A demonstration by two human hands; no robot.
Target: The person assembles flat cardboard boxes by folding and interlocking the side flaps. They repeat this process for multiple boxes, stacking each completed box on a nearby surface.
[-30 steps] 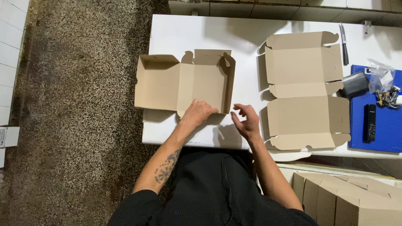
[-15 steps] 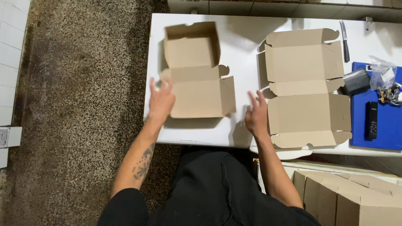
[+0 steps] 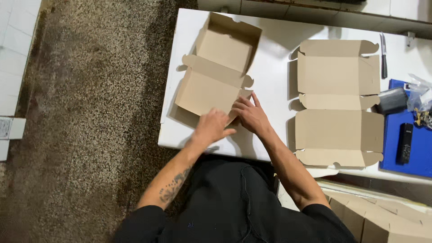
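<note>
Left hand (image 3: 210,127): seen at the centre of the frame, laid on the near corner of the half-folded cardboard box; the fingers are blurred, loosely curled and pointing right, and a firm grip cannot be told.
Right hand (image 3: 250,115): placed just right of the left hand, fingers spread and extended, the fingertips pressed against the box's small side flap at its lower right corner.
Half-folded cardboard box (image 3: 216,76): set in the upper middle of the frame, turned at a slant on the white table; its far part is raised into a tray with standing walls, its near panel lies flatter and reaches towards the hands.
Flat box blank (image 3: 338,103): spread open on the table at right of centre, well apart from the hands, untouched.
White table (image 3: 274,72): shown across the upper right, its left edge bordering the speckled floor.
Blue mat (image 3: 420,144): laid at the right edge, bearing a black remote-like device (image 3: 404,142).
Knife (image 3: 383,55): rested at the upper right, beyond the flat blank.
Stacked boxes (image 3: 387,220): seen in the lower right corner, below the table's edge.
</note>
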